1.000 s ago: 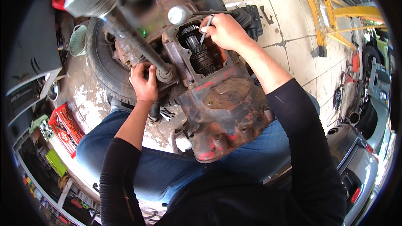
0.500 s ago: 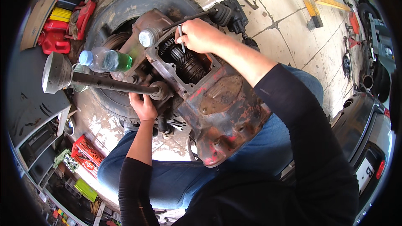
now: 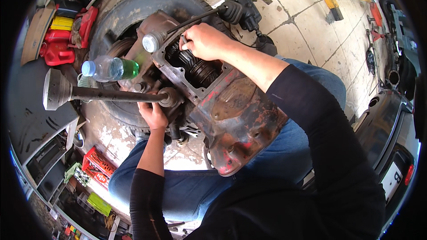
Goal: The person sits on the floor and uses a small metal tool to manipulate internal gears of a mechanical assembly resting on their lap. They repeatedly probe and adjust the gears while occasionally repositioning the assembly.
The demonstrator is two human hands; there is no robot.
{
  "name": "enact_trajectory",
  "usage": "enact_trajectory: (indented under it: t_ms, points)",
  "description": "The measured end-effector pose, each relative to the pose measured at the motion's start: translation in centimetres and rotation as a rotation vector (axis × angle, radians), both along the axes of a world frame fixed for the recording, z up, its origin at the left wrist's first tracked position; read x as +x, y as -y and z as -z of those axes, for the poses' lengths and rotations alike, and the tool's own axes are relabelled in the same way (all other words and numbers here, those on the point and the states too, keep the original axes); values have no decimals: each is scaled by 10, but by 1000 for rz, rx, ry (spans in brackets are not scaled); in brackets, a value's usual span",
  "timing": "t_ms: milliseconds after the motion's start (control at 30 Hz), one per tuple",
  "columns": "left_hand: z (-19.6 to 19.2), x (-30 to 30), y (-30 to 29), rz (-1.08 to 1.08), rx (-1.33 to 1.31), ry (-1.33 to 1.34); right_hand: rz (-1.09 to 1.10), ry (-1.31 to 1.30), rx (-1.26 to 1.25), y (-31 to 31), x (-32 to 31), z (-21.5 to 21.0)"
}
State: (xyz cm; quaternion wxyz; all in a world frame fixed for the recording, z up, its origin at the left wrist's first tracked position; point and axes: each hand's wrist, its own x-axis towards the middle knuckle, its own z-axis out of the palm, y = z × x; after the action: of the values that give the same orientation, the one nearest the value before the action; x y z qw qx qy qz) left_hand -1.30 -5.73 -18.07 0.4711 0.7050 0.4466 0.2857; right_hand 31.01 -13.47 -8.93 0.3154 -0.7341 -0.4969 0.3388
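In front of me lies a rusty gearbox housing (image 3: 249, 120) with an uncovered opening that shows dark gears (image 3: 202, 72). My right hand (image 3: 207, 43) is at the far edge of this opening, its fingers closed on a slim grey metal rod (image 3: 183, 40) whose lower end points at the gears. My left hand (image 3: 154, 115) is closed around a metal shaft (image 3: 106, 94) close to its collar; part of the fingers is hidden behind it. The shaft's left end widens into a heavy flared head (image 3: 55, 90).
Behind the gearbox lies a large tyre (image 3: 147, 0). A bottle with green liquid (image 3: 113, 68) and a clear capped bottle (image 3: 153, 42) rest by the housing. Beyond it is a lever with a black boot (image 3: 231, 12). Red canisters (image 3: 58, 46) stand left; a car (image 3: 382, 124) is at right.
My right hand has shifted slightly left with the rod, which now shows less below the fingers. My left hand stays at the shaft. The whole view has tilted a little.
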Motion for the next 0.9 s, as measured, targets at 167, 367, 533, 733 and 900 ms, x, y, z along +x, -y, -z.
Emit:
enact_trajectory:
  t_ms: [167, 367, 533, 733, 900]
  points:
    - [-2, 2, -1, 20, 40, -28, 129, 41, 17, 0, 13, 10]
    - [-4, 1, -1, 22, 73, -52, 295, -487, 63, -12, 14, 14]
    - [-7, 0, -1, 18, 117, -92, 245, -59, 102, -1, 1, 15]
    - [-11, 8, 2, 24, 138, -185, 212, -18, 26, 6, 13, -31]
    - [-17, 11, 4, 0, 142, -265, 250, 95, -32, 49, 13, -95]
